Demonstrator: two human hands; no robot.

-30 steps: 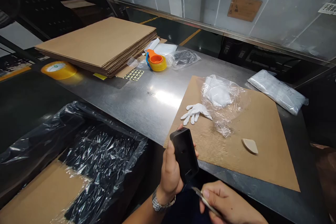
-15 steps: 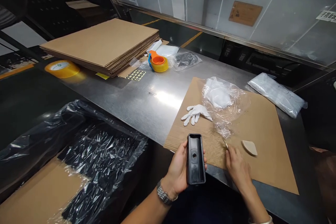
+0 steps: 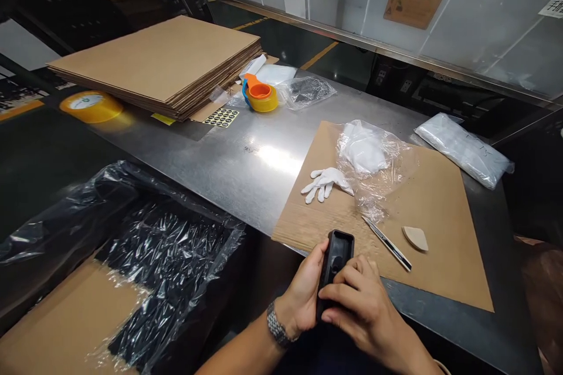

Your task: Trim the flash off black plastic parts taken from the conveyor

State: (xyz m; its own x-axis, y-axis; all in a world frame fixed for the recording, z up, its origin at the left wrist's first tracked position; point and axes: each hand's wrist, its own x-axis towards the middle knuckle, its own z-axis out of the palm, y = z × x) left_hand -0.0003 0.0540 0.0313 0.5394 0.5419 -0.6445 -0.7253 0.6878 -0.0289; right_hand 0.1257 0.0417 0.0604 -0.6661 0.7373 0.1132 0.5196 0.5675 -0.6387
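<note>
One black case [image 3: 340, 248] sits in the left hand [image 3: 302, 288] at the near edge of the cardboard sheet [image 3: 440, 193], its lower part mostly covered by the right hand [image 3: 364, 300]. The left hand grasps it along one side, thumb against the wall, with the other fingers out of sight behind it. The right hand rests bent fingers on the case; whether they pinch something inside cannot be told. What shows is a long, narrow, dull black shell, open on top, with rounded corners; detail in the dark hollow is hard to make out. A metal-link watch [image 3: 278, 326] circles the left wrist.

On the sheet's near part lies a slim knife [image 3: 387, 244], and toward its right side a beige wedge [image 3: 415, 238]. At the sheet's left side, a white glove [image 3: 323, 185] meets a crumpled clear bag [image 3: 398, 173], whose film blurs the white contents. The sheet rests on a metal counter [image 3: 211, 164]. Well left of the sheet stands a cardboard stack [image 3: 162, 58]; nearer and lower left, black plastic film [image 3: 176, 258] is cut off by the frame.
</note>
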